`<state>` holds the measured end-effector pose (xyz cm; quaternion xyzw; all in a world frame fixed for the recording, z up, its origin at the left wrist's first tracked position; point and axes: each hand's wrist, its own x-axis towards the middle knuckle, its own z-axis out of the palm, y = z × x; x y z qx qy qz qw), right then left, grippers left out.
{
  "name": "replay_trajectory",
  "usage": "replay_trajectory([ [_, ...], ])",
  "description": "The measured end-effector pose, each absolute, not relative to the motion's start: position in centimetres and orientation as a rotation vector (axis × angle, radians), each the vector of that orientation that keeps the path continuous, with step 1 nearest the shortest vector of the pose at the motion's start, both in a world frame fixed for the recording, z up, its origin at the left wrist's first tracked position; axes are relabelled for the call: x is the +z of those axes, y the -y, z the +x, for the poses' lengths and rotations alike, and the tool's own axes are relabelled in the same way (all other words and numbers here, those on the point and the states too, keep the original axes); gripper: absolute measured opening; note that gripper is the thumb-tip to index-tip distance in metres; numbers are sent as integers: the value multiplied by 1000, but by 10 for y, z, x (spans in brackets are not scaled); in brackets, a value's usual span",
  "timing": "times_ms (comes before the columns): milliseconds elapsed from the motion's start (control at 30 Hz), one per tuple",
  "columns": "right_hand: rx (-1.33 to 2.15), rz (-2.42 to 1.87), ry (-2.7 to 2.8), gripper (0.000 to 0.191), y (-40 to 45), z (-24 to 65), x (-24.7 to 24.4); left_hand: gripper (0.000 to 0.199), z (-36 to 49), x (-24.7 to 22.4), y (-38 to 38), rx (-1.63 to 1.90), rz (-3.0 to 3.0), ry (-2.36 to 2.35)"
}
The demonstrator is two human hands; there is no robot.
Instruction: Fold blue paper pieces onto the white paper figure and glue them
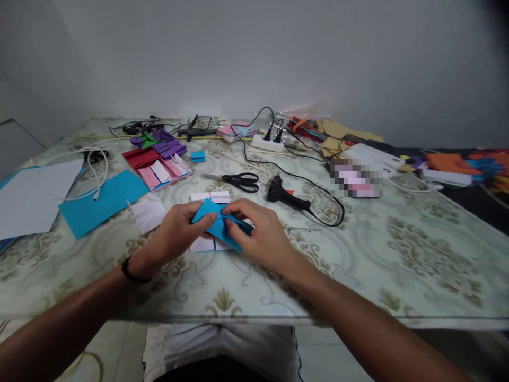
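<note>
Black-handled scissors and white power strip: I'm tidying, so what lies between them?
Between the scissors and power strip, the head view shows a thin black cable and thin, pale wooden-looking sticks.

Hidden, cropped and blurred parts around the bench (377, 260)
At center, the left grip (178, 228) and blue paper (222, 228) cover parts of the white folded pieces (202, 244), and some fingertips of both the left and right grip (258, 231) are hidden by the paper. Pixelation at right of center masks a flat object (355, 179), its surface unreadable. The frame's left edge cuts the large white sheet (35, 199); the colored pieces (483, 164) at far right are cropped and blurred. Both forearms leave through the lower edge.
</note>
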<state>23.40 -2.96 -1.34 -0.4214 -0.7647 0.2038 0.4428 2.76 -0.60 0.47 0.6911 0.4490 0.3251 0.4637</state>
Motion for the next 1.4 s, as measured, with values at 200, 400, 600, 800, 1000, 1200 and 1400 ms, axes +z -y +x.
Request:
replay_trajectory([
  [200, 504, -1012, 1871, 16, 28, 235, -15, 25, 27, 2, 5, 816, 1626, -1086],
  [400, 582, -986, 1830, 21, 26, 236, -13, 21, 26, -4, 4, 822, 1719, -1103],
  [600, 616, -970, 1791, 25, 23, 237, -15, 20, 29, -1, 11, 742, 2043, -1185],
  [800, 520, -1005, 1815, 20, 25, 236, -17, 22, 33, 1, 18, 697, 2222, -1171],
  [1000, 531, -1039, 1818, 33, 30, 231, -17, 24, 33, 2, 19, 705, 2209, -1271],
  [1200, 417, -912, 1742, 48, 32, 232, -17, 26, 29, 5, 8, 777, 1849, -1309],
  [1400, -14, -859, 1949, 20, 36, 232, -17, 26, 28, 4, 4, 862, 1750, -1390],
])
